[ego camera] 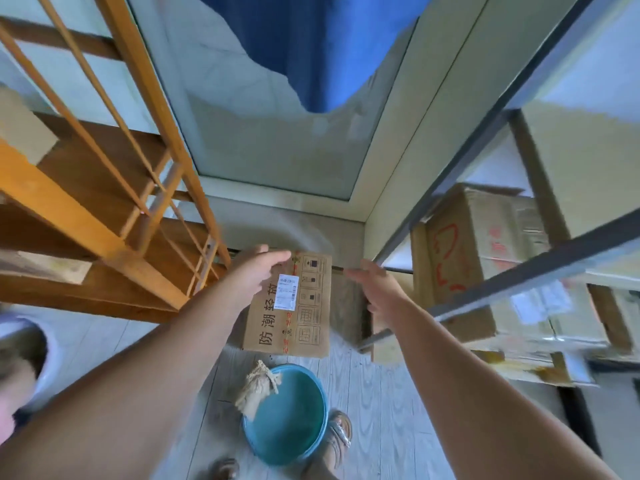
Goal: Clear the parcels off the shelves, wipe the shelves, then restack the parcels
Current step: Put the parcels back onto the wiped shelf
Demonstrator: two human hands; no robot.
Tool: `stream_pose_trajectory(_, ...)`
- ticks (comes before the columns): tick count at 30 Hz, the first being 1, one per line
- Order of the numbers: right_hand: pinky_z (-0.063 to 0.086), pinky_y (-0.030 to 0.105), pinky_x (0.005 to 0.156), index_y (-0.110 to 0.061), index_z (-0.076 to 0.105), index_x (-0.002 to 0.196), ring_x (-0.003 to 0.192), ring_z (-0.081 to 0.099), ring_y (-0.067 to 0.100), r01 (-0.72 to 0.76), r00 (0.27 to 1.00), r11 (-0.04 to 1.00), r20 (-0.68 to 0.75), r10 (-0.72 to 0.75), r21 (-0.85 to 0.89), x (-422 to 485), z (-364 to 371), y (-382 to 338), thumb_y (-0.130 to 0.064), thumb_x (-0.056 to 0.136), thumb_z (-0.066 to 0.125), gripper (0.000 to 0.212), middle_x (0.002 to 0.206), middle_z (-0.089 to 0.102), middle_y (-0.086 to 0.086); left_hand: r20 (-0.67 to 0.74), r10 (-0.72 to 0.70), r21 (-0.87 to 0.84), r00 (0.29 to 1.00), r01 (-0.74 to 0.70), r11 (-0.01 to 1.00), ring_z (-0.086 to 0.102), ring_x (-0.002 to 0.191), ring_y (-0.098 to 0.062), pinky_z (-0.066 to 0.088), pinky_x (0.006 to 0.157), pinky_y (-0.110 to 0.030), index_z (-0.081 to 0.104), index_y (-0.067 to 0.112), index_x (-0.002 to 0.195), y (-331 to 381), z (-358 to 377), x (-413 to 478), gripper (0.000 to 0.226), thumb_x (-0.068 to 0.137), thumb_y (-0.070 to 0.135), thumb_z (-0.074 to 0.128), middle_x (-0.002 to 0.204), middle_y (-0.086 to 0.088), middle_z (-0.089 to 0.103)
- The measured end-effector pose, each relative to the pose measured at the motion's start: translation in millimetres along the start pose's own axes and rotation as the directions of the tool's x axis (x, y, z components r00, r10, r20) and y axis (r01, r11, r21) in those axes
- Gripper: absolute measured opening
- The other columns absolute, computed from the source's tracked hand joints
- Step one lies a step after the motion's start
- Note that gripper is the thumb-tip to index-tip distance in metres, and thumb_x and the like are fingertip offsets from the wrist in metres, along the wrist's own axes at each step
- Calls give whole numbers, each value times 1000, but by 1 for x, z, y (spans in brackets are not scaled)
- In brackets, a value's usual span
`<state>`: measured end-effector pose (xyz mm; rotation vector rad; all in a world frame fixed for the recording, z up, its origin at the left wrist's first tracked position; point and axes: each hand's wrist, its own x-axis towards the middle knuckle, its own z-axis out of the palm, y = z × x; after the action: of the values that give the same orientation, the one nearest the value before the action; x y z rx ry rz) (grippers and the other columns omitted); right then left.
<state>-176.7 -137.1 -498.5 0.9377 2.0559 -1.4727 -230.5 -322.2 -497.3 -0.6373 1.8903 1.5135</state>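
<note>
A brown cardboard parcel (304, 306) with black printed characters and a white label stands on the floor between the two shelf units. My left hand (258, 273) reaches over its far left corner with the fingers stretched out, at or just above the cardboard. My right hand (377, 289) hovers to the right of the parcel, fingers extended and apart from its edge. Neither hand grips anything. A second brown box (348, 308) stands right behind the parcel. The wooden shelf unit (104, 188) is on the left and the grey metal shelf unit (519, 271) on the right.
A blue basin (289, 417) with a beige cloth (258, 388) draped over its rim sits on the floor by my sandalled feet (339, 434). Large cartons (464, 258) fill the metal shelves. Two parcels (24, 129) lie on the wooden shelves. A window and a blue curtain (311, 46) are ahead.
</note>
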Motion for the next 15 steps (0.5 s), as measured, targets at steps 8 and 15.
stream_pose_trajectory(8,39,42,106,-25,40,142,128,44,22,133,969,965,-236,-78,225,-118,-15,-24,-32,88,64,60,143,44,1,61,304,-3,951,-304,953,59,101,-15,46,90,-32,53,22,128,28,-10,-102,51,81,26,72,117,3,60)
stream_pose_trajectory(15,44,42,97,-24,42,140,121,49,23,276,911,897,-391,-129,347,-208,-19,-16,-31,89,63,56,134,50,2,156,565,22,810,-575,818,62,94,-17,43,86,-30,42,18,138,36,-22,-179,57,86,22,65,92,14,57)
